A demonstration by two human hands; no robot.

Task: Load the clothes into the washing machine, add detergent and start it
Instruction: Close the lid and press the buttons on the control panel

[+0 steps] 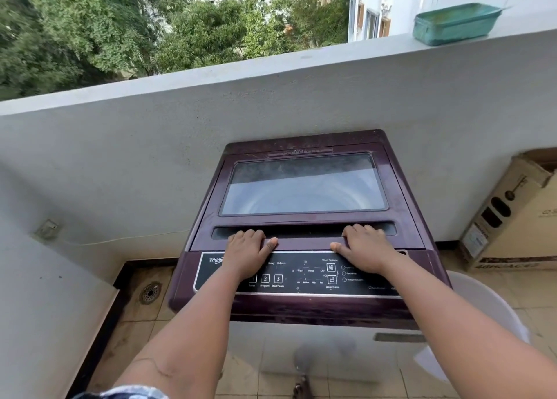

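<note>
Two bare hands rest on the front edge of the lid (304,184) of a top-loading washing machine (301,308). The left hand (245,252) and right hand (363,249) each lie palm down, fingers hooked over into the long handle recess (304,231), thumbs along the lip facing each other; both are grasping the lid edge. The lid lies flat and closed.

The machine stands on a tiled balcony floor (346,383), its back against the grey parapet wall (150,145). Its top deck is dark maroon plastic, its body below pale grey. The lid carries a tinted glass window (304,184), dusty, with reflections; the drum beneath shows only as faint curved bands, and contents cannot be made out. The black control panel (304,275) sits nearest the person, with keys numbered 1, 2, 3 labelled Power, Program, Start/Pause. The brand lettering is partly covered by the left wrist, and the smaller legends at the right are blurred.

The machine's control side faces the wearer and its hinge side the wall; the handle recess runs left to right.

A floor drain (149,292) lies to the left, a cardboard carton (518,223) to the right, a green tray (455,24) on the parapet. A whitish tub (479,308) behind the right forearm is mostly hidden.
</note>
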